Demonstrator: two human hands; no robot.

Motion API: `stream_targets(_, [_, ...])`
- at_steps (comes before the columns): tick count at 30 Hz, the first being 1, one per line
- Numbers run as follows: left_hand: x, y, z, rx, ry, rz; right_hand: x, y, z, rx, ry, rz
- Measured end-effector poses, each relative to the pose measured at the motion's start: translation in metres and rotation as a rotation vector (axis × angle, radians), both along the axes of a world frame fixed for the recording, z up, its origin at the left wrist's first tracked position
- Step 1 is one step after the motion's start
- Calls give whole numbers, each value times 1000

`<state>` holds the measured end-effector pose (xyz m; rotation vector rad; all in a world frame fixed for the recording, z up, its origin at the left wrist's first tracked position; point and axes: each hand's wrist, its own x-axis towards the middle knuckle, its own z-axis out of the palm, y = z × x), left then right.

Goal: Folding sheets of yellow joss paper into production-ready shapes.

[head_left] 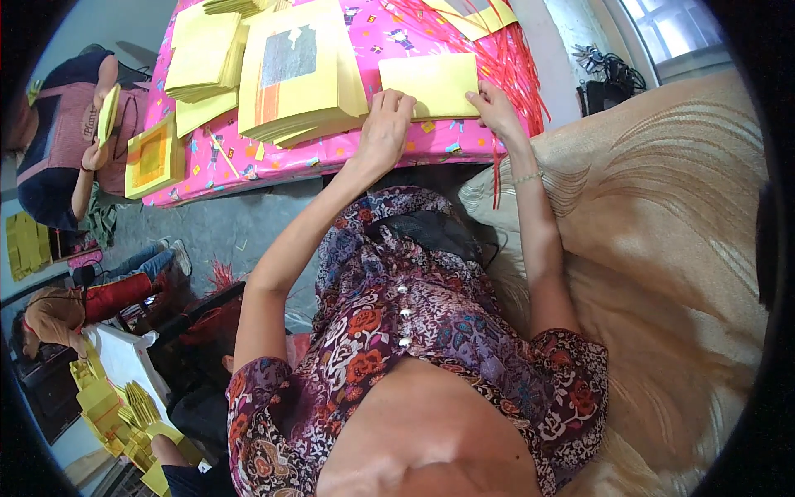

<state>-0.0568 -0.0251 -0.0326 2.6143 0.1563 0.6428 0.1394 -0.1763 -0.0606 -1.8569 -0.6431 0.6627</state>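
Note:
A folded yellow paper sheet [431, 81] lies near the front edge of the pink table. The curled fingers of my left hand [386, 126] press on its lower left corner, close beside a tall stack of yellow paper [300, 103]. My right hand [495, 110] pinches the sheet's right edge between thumb and fingers. On top of the tall stack show a grey patch and an orange stripe. The undersides of my fingers are hidden.
Red plastic strips [517, 62] hang over the table's right side. More yellow stacks [203, 54] stand at the left on the pink tablecloth [273, 166]. A person [70, 137] holds yellow paper beyond the table's left end. A beige patterned sofa [662, 190] is at my right.

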Motion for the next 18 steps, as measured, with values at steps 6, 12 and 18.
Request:
stream_targets(6, [7,-2,-10,134,-22,29,-1,1,1,-23,-10,9])
stream_targets(12, [10,-5,-14,126,64,34,-10,3,-4,-93,-148,-64])
stream_targets(18, [15,-3,-15,179,78,29,-14,3,-2,-138,-291,-85])
